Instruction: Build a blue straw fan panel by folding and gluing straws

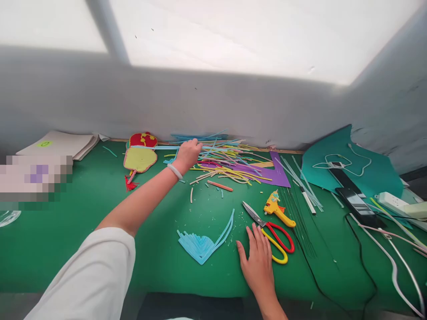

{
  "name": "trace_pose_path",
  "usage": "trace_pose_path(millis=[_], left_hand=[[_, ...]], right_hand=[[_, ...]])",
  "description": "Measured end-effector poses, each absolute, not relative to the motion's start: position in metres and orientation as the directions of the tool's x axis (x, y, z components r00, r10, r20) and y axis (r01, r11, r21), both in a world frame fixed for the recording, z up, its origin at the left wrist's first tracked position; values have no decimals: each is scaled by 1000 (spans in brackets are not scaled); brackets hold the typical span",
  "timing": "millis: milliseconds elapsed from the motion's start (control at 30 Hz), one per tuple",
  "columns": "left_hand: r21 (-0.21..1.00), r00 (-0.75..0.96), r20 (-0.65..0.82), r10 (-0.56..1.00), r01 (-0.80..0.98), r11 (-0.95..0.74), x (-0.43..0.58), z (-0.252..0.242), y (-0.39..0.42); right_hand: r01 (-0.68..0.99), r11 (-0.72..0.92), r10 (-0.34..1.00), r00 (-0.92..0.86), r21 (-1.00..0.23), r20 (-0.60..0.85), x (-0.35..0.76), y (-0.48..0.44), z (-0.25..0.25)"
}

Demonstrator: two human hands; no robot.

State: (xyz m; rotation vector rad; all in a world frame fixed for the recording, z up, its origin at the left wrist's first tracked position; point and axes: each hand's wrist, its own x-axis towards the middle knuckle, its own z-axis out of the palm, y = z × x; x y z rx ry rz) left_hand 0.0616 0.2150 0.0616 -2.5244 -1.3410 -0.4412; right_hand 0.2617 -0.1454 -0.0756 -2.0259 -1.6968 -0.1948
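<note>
My left hand (189,155) is stretched out to the far side of the table, its fingers closed round light blue pipe cleaners (155,147) that stick out to the left. Under and beside it spreads a heap of pink, yellow and blue pipe cleaners (230,161). My right hand (257,260) lies flat with its fingers extended, beside the scissors (282,240) with one red and one yellow handle; its fingertips are at or against them. To its left, a blue fan-shaped piece (198,246) made of pipe cleaners rests on the green tabletop (150,266), two long ends curving up.
A yellow glue gun (278,210), thin dark wires (296,218) and a white marker (308,201) lie at right. Further right are a phone (356,206), cables and a power strip (396,203). A fan-shaped craft with a red tassel (140,160) and paper (60,142) lie left.
</note>
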Motion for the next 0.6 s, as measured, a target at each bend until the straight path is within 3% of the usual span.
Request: trace_pose_path(millis=[233, 433, 533, 600], left_hand=[[-58, 589, 223, 776, 803, -593, 55, -3, 129], [-48, 574, 300, 762, 807, -589, 39, 0, 96], [-44, 574, 362, 734, 797, -602, 35, 15, 57], [-40, 594, 427, 682, 766, -642, 35, 22, 22]], right_hand=[[953, -98, 869, 222, -287, 441, 260, -146, -74], [946, -32, 810, 213, -321, 546, 259, -148, -65], [894, 44, 745, 267, -445, 611, 244, -148, -50], [792, 84, 758, 343, -605, 555, 225, -148, -36]])
